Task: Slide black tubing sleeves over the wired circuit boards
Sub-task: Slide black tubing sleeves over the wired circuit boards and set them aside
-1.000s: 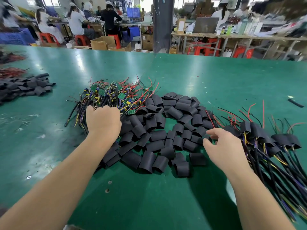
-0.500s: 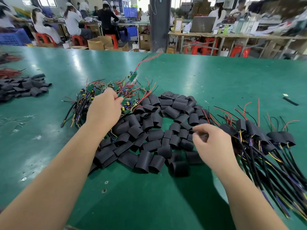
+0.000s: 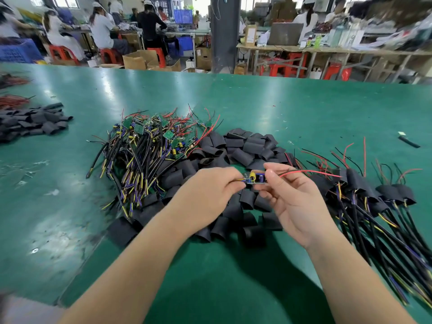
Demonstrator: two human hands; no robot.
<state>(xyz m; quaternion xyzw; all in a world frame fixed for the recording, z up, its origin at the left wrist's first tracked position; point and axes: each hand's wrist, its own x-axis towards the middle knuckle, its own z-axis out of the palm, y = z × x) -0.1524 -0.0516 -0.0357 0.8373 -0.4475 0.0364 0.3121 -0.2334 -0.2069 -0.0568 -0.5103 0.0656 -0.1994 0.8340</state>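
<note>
The left hand (image 3: 210, 192) and the right hand (image 3: 297, 202) meet in mid-air above the table and share one small wired circuit board (image 3: 254, 177), which carries a yellow and a blue cylindrical component. The left hand pinches the board's left end between thumb and forefinger, where yellow and purple leads run into the fist. The right hand pinches the board's right end with thumb and forefinger, its other fingers loosely curled below. The thin red and black wires (image 3: 311, 171) run out past the right thumb and stick out to the right.

Directly beneath both hands, and spreading beyond them, lies a loose heap of short black tubing sleeves (image 3: 245, 148) (flattened, most with one open end showing). Beyond the left hand and a little to its left is a tangled pile of bare green circuit boards with black, yellow and purple cables (image 3: 149, 146). To the right of the right hand lies a bundle of boards already covered in black sleeves (image 3: 374, 195), with their cables trailing toward the near edge.

All of this rests on the green table surface (image 3: 280, 108). Far to the left of the left hand is a second heap of black sleeves (image 3: 35, 122); far to the right, a lone black strip (image 3: 409, 142).
</note>
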